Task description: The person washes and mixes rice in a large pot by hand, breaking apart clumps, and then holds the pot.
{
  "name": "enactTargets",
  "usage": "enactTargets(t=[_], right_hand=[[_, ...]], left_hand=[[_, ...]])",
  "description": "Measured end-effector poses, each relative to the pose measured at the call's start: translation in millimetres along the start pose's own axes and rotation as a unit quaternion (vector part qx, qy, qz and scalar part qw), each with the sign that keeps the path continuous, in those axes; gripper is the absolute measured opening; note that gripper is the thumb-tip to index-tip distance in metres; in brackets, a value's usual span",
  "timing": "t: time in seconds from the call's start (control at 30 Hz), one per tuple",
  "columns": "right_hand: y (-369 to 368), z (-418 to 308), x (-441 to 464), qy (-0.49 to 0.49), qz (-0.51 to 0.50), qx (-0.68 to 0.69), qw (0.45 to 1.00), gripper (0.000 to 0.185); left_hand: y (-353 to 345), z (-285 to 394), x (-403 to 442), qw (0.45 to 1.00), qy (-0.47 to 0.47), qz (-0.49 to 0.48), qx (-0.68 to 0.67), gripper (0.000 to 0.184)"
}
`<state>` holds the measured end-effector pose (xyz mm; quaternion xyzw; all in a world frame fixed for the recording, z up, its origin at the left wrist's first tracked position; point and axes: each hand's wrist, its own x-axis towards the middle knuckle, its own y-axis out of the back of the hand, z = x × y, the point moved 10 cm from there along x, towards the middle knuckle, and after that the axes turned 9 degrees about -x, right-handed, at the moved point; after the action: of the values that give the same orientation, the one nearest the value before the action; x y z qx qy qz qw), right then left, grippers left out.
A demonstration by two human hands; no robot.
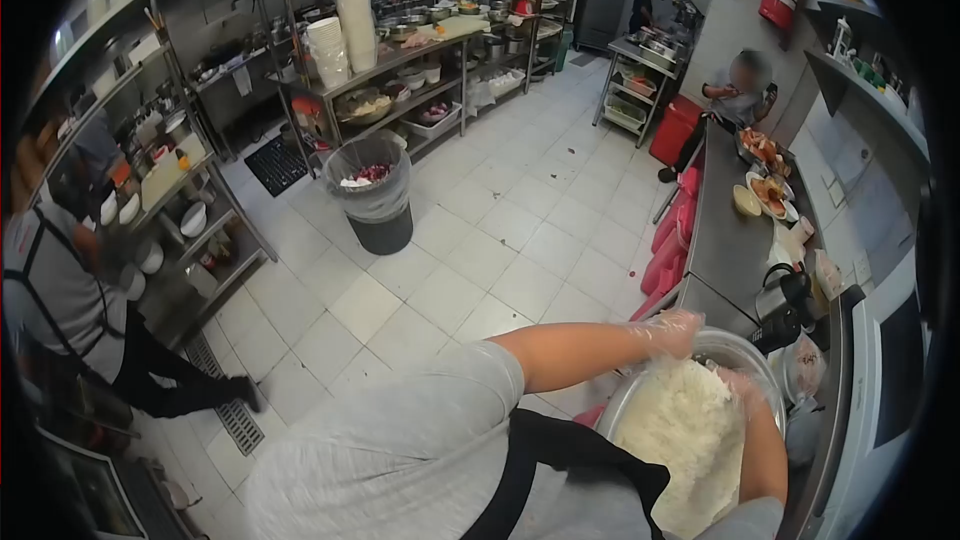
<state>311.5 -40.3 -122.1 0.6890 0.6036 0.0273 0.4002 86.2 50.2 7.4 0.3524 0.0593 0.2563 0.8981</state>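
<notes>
The white mass (672, 425) lies against your right hand (742, 390), bodyward of your left hand (680, 333); finger closure on both cannot be determined.

Ahead of you on the tiled floor (455, 290) stands a black trash bin (384, 231) in a clear liner (362, 198), near a black mat (275, 166). Pink plastic seats (677, 225) line the steel worktop (716, 230), which bears a kettle (778, 294). At your left, an aproned person (75, 295) stands near metal shelving (240, 208).
</notes>
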Motion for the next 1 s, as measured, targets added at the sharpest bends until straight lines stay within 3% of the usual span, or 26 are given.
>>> enactTargets(t=[0.07,0.17,0.27,0.3,0.4,0.5,0.6,0.7,0.8,0.83,0.9,1.0], right_hand=[[-13.5,2.0,-14.5,-0.001,-0.034,-0.058,0.998,0.051],[-11.0,15.9,-56.5,0.075,-0.046,0.014,0.996,0.050],[-9.0,2.7,-73.6,0.089,0.016,-0.150,0.984,0.057],[-9.7,-10.4,-75.4,0.099,0.040,-0.202,0.974,0.060],[-55.0,-140.4,-169.7,0.045,0.008,-0.332,0.942,0.078],[-78.0,-148.7,-202.7,-0.076,0.091,-0.435,0.893,0.090],[-109.3,-177.3,-233.6,0.104,0.289,-0.526,0.793,0.098],[-108.6,-163.7,-210.3,0.074,0.265,-0.495,0.824,0.097],[-71.4,-109.6,-181.5,0.043,0.172,-0.223,0.958,0.081],[-63.5,-103.6,-186.6,0.058,0.161,-0.113,0.979,0.077],[-45.6,-95.1,-206.3,0.091,0.140,0.112,0.980,0.070],[-42.3,-87.2,-231.3,0.057,0.106,0.234,0.965,0.066]], left_hand=[[-0.4,-2.7,-5.0,1.000,0.001,0.017,-0.002,0.049],[-18.0,20.4,-14.4,0.998,0.003,0.020,-0.058,0.045],[-22.0,18.3,-18.3,0.997,-0.001,0.026,-0.074,0.044],[-16.2,21.4,-17.9,0.996,-0.007,0.031,-0.079,0.044],[-5.4,29.8,-23.8,0.993,0.003,0.029,-0.114,0.043],[-12.9,23.7,-10.0,0.990,-0.048,0.079,-0.107,0.035],[-3.9,37.2,-20.9,0.991,-0.054,0.060,-0.106,0.038],[-12.3,83.5,-26.4,0.958,-0.252,0.098,0.095,0.050],[-85.6,97.5,-30.4,0.944,-0.273,-0.162,0.088,0.064],[-95.0,95.7,-31.7,0.946,-0.251,-0.193,0.065,0.067],[-109.1,93.7,-28.5,0.944,-0.211,-0.253,0.027,0.073],[-152.5,90.1,-19.6,0.881,-0.237,-0.410,-0.015,0.066]])
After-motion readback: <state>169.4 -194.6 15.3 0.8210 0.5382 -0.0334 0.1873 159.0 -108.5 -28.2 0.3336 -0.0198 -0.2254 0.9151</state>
